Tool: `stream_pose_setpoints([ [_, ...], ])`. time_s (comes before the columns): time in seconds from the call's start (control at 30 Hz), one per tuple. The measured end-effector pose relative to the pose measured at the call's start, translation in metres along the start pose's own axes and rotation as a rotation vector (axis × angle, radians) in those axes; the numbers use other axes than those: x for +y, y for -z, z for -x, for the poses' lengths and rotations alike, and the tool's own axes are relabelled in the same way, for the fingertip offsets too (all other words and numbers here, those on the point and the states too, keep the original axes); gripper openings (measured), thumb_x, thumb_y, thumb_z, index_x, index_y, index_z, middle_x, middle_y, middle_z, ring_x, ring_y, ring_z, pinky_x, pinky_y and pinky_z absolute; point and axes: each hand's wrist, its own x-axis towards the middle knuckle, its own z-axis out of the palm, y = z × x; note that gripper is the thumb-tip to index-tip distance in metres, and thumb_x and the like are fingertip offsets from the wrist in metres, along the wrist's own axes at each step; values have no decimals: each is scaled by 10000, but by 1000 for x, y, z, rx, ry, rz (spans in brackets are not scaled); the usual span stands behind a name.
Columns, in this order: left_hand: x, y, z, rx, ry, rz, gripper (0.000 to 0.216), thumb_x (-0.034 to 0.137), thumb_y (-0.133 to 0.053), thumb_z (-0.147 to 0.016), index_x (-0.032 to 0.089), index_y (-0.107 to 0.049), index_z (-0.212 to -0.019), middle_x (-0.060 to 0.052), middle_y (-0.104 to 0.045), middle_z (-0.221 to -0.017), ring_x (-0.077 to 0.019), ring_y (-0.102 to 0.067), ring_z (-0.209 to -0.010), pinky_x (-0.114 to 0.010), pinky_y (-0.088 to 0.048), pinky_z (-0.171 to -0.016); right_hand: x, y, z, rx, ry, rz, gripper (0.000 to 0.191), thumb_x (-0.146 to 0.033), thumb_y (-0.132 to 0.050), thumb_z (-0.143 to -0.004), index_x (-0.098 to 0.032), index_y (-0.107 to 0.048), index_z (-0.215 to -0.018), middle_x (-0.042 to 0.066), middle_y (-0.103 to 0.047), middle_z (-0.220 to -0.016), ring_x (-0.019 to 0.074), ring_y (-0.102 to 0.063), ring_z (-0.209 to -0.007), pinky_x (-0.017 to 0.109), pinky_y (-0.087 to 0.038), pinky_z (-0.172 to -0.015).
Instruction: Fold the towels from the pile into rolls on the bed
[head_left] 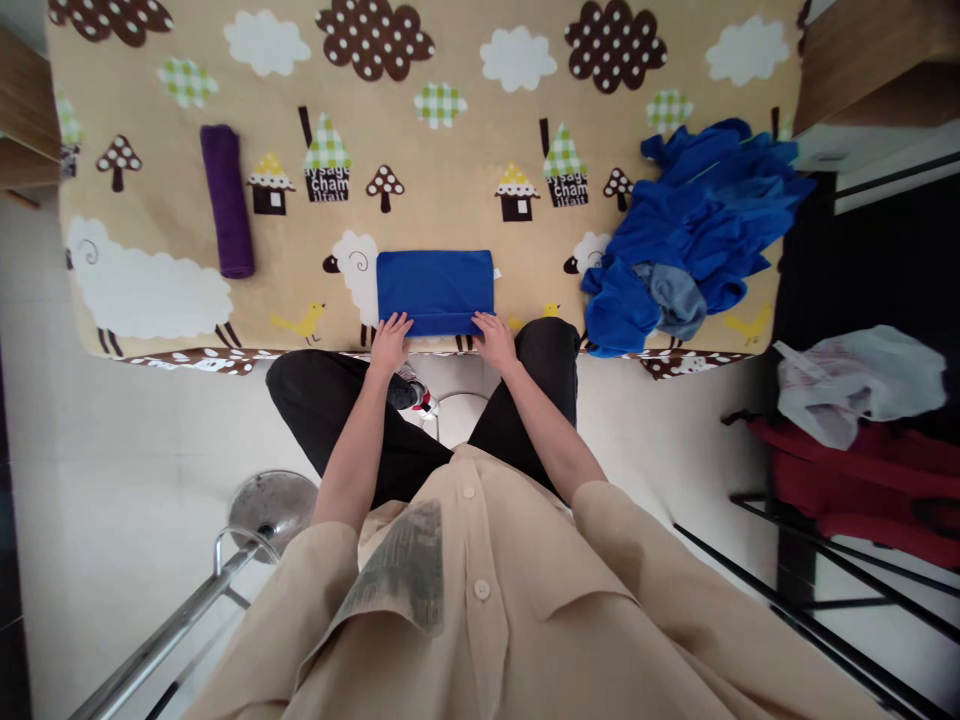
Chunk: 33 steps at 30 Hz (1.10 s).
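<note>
A blue towel (435,280) lies folded into a rectangle at the near edge of the bed-like surface, a small white tag at its right side. Its near edge is turned over into a narrow flap. My left hand (391,342) grips the left end of that flap, fingers over the top. At the right end, my right hand (496,342) holds the flap in the same way. Both thumbs are partly hidden. A purple rolled towel (227,200) rests to the left, apart from my hands. To the right sits a loose heap of blue towels (697,220) with a greyish-blue piece (675,298) at its front.
A beige patterned blanket (450,210) covers the surface. A metal stand with a round base (274,505) is at lower left. On the right are a white plastic bag (862,380), a red bag (877,480) and black metal bars. Wooden furniture (885,60) borders the upper right.
</note>
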Motion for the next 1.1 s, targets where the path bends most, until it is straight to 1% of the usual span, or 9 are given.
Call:
stream_pose_setpoints([
  [0.13,0,-2,-1,7,-6,-76,679,91,-409,-881,157,-473,-1553,-79,-419,-1633,-257,-295,-1565,-520,-140,-1306,4,-3,-5,-4,-18,20,603,-66,-521,-862,-110,-580,-1460,119,-502,-1577,267,-400,-1516,501,-304,-1270],
  [0.27,0,-4,-6,21,9,-78,697,81,-388,-883,166,-446,-1572,-79,-426,-1629,-243,-298,-1564,-525,-119,-1308,7,-6,-12,-5,-52,22,665,-22,-485,-832,-111,-554,-1488,114,-507,-1574,249,-402,-1516,502,-288,-1279],
  [0.4,-2,-5,-10,30,35,-63,715,51,-337,-889,210,-450,-1577,-67,-446,-1617,-219,-318,-1556,-529,-110,-1311,9,-6,-16,-5,-75,32,668,13,-430,-837,-127,-571,-1475,94,-529,-1559,229,-425,-1503,489,-307,-1268],
  [0.57,-3,-4,-15,26,63,-53,702,41,-325,-895,254,-515,-1536,-43,-488,-1588,-226,-373,-1528,-553,-190,-1286,11,-4,-15,10,-90,8,648,-3,-409,-858,-159,-584,-1462,80,-545,-1547,229,-442,-1492,503,-329,-1251],
  [0.73,2,1,-13,-2,111,-19,709,13,-378,-861,275,-557,-1496,-36,-486,-1588,-234,-386,-1522,-570,-209,-1270,10,3,-11,8,-75,-8,622,-24,-400,-873,-154,-595,-1449,86,-556,-1538,232,-456,-1483,493,-346,-1244],
  [0.83,4,5,-9,-41,147,-1,705,-5,-423,-821,268,-607,-1444,-42,-522,-1561,-249,-416,-1504,-571,-228,-1263,7,9,-8,-3,-91,17,599,-33,-405,-877,-151,-619,-1424,99,-601,-1491,265,-517,-1432,504,-382,-1215],
  [0.93,1,9,-6,-80,175,26,644,3,-460,-802,228,-677,-1364,-74,-626,-1457,-282,-526,-1415,-524,-313,-1235,4,14,-4,-32,-141,27,550,-64,-453,-881,-161,-657,-1383,120,-676,-1391,319,-613,-1318,535,-423,-1174],
  [1.0,-3,10,-4,-61,197,76,593,25,-491,-796,207,-711,-1316,-91,-698,-1353,-298,-607,-1316,-472,-395,-1190,5,16,-3,-36,-179,-15,503,-99,-490,-887,-171,-680,-1347,126,-714,-1322,335,-655,-1250,543,-449,-1151],
  [1.1,-14,7,-4,68,220,236,562,65,-523,-800,203,-698,-1316,-83,-740,-1253,-294,-648,-1238,-450,-453,-1153,10,14,-6,40,-201,-177,443,-176,-547,-889,-176,-686,-1309,116,-728,-1290,309,-667,-1231,503,-475,-1145],
])
